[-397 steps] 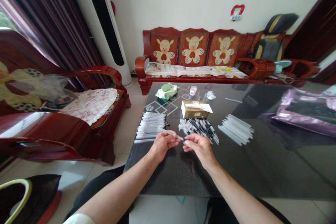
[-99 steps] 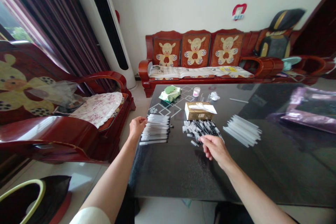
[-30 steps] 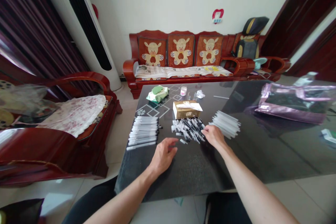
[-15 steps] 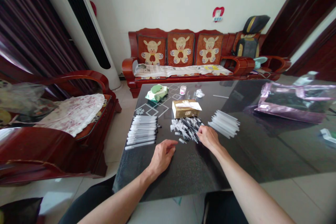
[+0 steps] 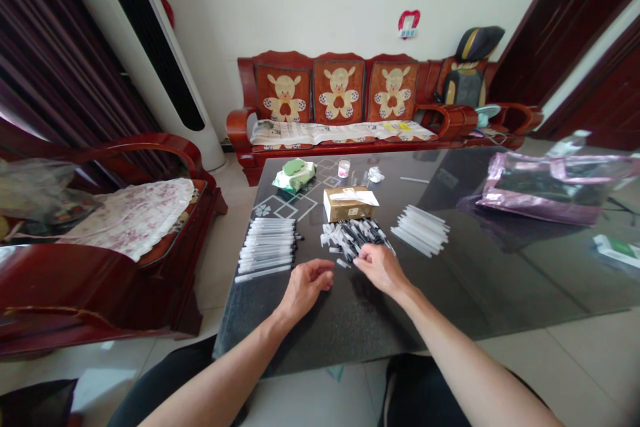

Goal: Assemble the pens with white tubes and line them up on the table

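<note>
My left hand (image 5: pixel 307 283) rests near the front of the dark table, fingers loosely bent and a little apart, with nothing visible in them. Close to its fingertips lie small whitish pen caps (image 5: pixel 343 263). My right hand (image 5: pixel 383 268) is at the near edge of a heap of black and clear pen parts (image 5: pixel 357 235). Its thumb and fingers are pinched together; whatever they hold is too small to make out. Left of the heap is a row of pens (image 5: pixel 267 245) with white barrels. On the right lies a stack of empty-looking translucent pen barrels (image 5: pixel 421 230).
Behind the heap stands a gold tissue box (image 5: pixel 350 207). Farther back on the table (image 5: pixel 345 330) are a green wipes pack (image 5: pixel 295 177), a small cup (image 5: pixel 344 169) and crumpled tissue (image 5: pixel 375 175). A clear bag with purple trim (image 5: pixel 545 210) lies at right.
My right hand has moved left along the near edge of the heap, toward the loose caps. My left hand has hardly moved. The whole view has shifted slightly.
</note>
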Demonstrator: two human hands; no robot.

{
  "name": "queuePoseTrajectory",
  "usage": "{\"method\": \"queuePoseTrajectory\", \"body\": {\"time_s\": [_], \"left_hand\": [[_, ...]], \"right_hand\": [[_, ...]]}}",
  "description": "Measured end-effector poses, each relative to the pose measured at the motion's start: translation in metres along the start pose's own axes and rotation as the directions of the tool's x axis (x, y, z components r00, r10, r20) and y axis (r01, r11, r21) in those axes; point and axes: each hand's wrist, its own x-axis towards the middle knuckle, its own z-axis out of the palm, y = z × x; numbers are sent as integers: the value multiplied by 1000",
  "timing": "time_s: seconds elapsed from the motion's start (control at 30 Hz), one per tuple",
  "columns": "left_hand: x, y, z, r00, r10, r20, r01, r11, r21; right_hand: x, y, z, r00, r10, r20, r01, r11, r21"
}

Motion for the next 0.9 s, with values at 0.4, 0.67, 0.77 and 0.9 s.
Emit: {"method": "queuePoseTrajectory", "body": {"time_s": [0.4,0.67,0.77,0.9], "left_hand": [[3,9,-12,985,-153,-76,126,950,-286],[0,14,-14,984,-167,-63,140,941,-307],[1,15,-15,986,-158,-57,133,941,-312],[3,14,-17,986,-154,-63,125,938,-324]], "right_hand": [[1,2,-19,999,54,-10,-54,983,-174],[15,111,-49,831,542,-125,-540,735,-411],[13,117,-44,830,547,-108,-535,729,-427],[17,120,-42,837,543,-65,-513,738,-438]]}}
